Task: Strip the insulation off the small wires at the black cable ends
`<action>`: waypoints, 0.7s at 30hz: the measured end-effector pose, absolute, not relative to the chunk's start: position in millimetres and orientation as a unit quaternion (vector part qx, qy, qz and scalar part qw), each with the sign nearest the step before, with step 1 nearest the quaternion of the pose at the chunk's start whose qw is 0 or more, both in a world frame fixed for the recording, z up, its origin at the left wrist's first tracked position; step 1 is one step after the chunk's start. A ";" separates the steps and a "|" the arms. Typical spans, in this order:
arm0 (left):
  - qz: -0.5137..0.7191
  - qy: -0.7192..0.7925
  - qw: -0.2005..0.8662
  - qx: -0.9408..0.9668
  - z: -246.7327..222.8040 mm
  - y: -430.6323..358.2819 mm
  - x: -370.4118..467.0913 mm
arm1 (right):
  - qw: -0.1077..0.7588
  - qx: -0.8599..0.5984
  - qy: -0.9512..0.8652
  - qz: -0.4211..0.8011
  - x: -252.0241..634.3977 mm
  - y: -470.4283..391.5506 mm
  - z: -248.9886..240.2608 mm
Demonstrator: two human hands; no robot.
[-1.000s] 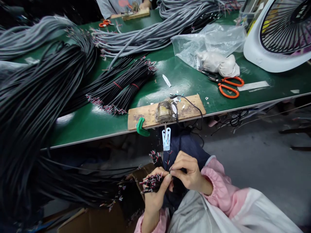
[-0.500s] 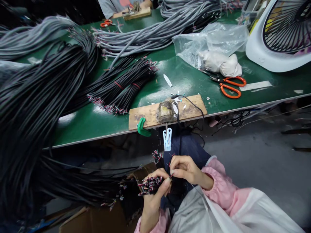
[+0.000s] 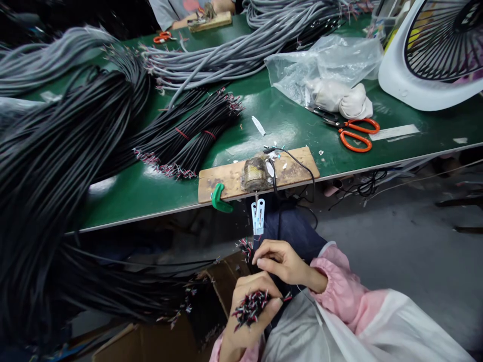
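My left hand [image 3: 251,306] is closed around a bundle of thin black cables [image 3: 252,307], whose red, white and black wire ends face up. One cable end [image 3: 287,296] sticks out to the right past the left thumb. My right hand [image 3: 281,261] is just above the left, fingers curved and slightly apart, with nothing visible in it. Its fingertips are beside another group of black cable ends [image 3: 246,247] at my lap. A light-blue clothespin [image 3: 258,217] hangs on a metal rod from a small motor-like block [image 3: 255,174] on a wooden board [image 3: 222,182].
Black cable bundles [image 3: 181,136] and grey cables [image 3: 211,60] lie on the green table [image 3: 260,108]. Orange-handled scissors [image 3: 354,134], a plastic bag [image 3: 324,60] and a white fan [image 3: 396,75] are at right. A green clamp [image 3: 220,199] grips the board. Another person's arm [image 3: 184,21] is across the table.
My left hand has turned and shifted right, so the bundle's ends now face up more. The right hand has moved left from the held cable toward the cable ends at my lap.
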State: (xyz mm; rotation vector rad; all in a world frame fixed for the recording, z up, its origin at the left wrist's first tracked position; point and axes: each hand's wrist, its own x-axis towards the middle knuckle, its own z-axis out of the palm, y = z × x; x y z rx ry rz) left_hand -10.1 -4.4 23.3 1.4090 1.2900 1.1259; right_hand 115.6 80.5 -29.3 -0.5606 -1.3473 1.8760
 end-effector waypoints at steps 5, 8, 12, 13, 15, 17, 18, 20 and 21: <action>0.435 0.492 0.476 0.585 33.7 0.3 -6.7 | 0.345 -0.182 -0.537 0.748 101.4 78.4 -33.2; 0.446 0.512 0.474 0.561 29.6 -0.7 -5.0 | 0.330 -0.167 -0.535 0.759 93.5 77.5 -38.1; 0.511 0.613 0.453 0.398 20.6 -1.9 -0.3 | 0.369 -0.250 -0.544 0.711 97.8 77.8 -39.6; 0.528 0.619 0.463 0.351 18.9 -1.4 0.4 | 0.377 -0.264 -0.529 0.713 101.7 78.4 -38.4; 0.555 0.610 0.486 0.290 16.2 0.3 0.2 | 0.386 -0.260 -0.488 0.739 111.4 80.7 -34.0; 0.565 0.604 0.495 0.266 14.0 2.2 -2.1 | 0.393 -0.224 -0.468 0.759 120.9 84.4 -28.2; 0.565 0.602 0.498 0.265 13.0 2.9 -3.5 | 0.400 -0.206 -0.478 0.754 124.8 86.4 -25.2; 0.560 0.600 0.502 0.271 11.6 3.5 -6.0 | 0.419 -0.186 -0.524 0.718 129.9 90.0 -19.9; 0.557 0.600 0.504 0.275 11.6 3.6 -6.7 | 0.427 -0.189 -0.547 0.695 131.1 91.2 -18.0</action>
